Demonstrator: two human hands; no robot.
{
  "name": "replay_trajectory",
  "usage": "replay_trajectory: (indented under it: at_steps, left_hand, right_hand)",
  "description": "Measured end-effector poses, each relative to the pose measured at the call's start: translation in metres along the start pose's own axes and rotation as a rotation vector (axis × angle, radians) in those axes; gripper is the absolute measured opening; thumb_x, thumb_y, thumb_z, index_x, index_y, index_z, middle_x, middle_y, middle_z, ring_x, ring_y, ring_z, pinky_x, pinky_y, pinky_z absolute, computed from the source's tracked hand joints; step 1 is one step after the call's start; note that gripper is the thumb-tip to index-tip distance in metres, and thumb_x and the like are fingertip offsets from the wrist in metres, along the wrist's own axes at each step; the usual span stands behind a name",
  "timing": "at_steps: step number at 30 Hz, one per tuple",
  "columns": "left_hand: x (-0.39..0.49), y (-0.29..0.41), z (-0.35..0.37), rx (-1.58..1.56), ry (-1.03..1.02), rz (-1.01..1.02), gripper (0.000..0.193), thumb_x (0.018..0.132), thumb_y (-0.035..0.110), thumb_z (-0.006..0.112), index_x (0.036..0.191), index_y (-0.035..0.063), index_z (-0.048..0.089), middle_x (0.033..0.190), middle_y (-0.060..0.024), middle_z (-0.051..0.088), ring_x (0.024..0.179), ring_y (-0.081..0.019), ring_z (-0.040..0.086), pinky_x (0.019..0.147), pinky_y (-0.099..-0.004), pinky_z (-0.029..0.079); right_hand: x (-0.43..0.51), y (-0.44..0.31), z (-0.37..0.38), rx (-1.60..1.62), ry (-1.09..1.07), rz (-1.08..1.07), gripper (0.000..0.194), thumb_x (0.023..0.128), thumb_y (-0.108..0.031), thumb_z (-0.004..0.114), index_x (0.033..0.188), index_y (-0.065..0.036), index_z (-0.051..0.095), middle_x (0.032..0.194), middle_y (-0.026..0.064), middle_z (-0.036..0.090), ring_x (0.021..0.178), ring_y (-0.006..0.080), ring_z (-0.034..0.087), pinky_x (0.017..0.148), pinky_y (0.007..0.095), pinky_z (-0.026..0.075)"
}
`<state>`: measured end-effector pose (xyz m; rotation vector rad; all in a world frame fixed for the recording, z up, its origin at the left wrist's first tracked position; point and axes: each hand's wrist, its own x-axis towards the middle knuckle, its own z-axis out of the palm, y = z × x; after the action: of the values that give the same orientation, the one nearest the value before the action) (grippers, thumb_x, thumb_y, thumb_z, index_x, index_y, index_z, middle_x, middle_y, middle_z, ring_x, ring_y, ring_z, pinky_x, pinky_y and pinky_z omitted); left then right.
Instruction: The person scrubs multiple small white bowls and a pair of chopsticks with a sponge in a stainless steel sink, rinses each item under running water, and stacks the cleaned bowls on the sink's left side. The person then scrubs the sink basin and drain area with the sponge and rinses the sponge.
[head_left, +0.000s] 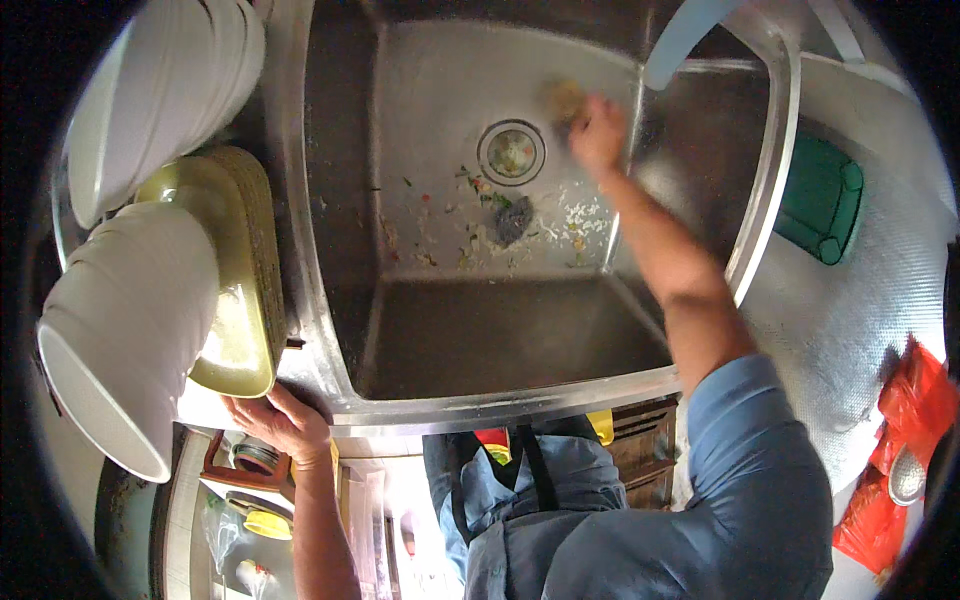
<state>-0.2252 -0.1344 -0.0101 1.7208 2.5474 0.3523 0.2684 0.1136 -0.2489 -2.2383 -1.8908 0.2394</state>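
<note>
Over the floor of a stainless steel sink (442, 82), to the right of the drain (512, 152), is my right hand (600, 133). It grips a yellowish-brown scrubbing pad or sponge (564, 99), blurred by motion. A grey steel-wool scourer (513, 221) lies below the drain among food scraps (480, 187) and rice grains (583, 219). At the counter's front edge my left hand (289, 424) rests with fingers apart, against the lower corner of a stack of yellow-green trays (259, 300). Its fingertips are partly hidden by the trays.
Stacks of white dishes (135, 300) lean over the trays at left. A pale blue hose or pipe (679, 45) hangs over the sink's far right corner. Right of the sink are a green plastic container (821, 199), red plastic bags (874, 502) and a metal strainer or ladle (907, 476).
</note>
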Motion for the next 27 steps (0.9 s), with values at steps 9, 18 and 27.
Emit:
replay_trajectory:
  at_steps: [9, 18, 27]
  left_hand:
    - [0.0, -0.002, 0.002, 0.016, 0.027, -0.016, 0.057, 0.103, 0.035, 0.049, 0.144, -0.0037, 0.044, 0.148, -0.0292, 0.041, 0.135, -0.0444, 0.04, 0.113, -0.054, 0.027]
    - [0.007, 0.007, -0.003, 0.023, 0.037, 0.062, 0.059, 0.104, 0.04, 0.046, 0.142, -0.0056, 0.044, 0.145, -0.0294, 0.043, 0.135, -0.045, 0.041, 0.113, -0.0545, 0.03]
    - [0.003, 0.001, 0.002, 0.017, 0.076, 0.055, 0.057, 0.103, 0.034, 0.051, 0.143, -0.0044, 0.044, 0.151, -0.0287, 0.039, 0.139, -0.044, 0.038, 0.116, -0.0538, 0.028]
  right_hand:
    - [0.072, 0.034, -0.023, -0.28, 0.048, -0.344, 0.04, 0.077, -0.021, 0.071, 0.113, -0.005, 0.061, 0.111, 0.0164, 0.065, 0.108, 0.0372, 0.061, 0.098, 0.0539, 0.044]
    - [-0.138, 0.015, -0.017, -0.05, -0.153, 0.198, 0.054, 0.067, -0.015, 0.08, 0.115, -0.006, 0.056, 0.121, 0.0208, 0.055, 0.109, 0.041, 0.058, 0.089, 0.0517, 0.049]
    - [-0.021, -0.002, -0.048, -0.186, -0.073, -0.053, 0.046, 0.076, -0.025, 0.071, 0.115, -0.003, 0.059, 0.117, 0.0203, 0.06, 0.113, 0.0383, 0.057, 0.098, 0.0471, 0.045]
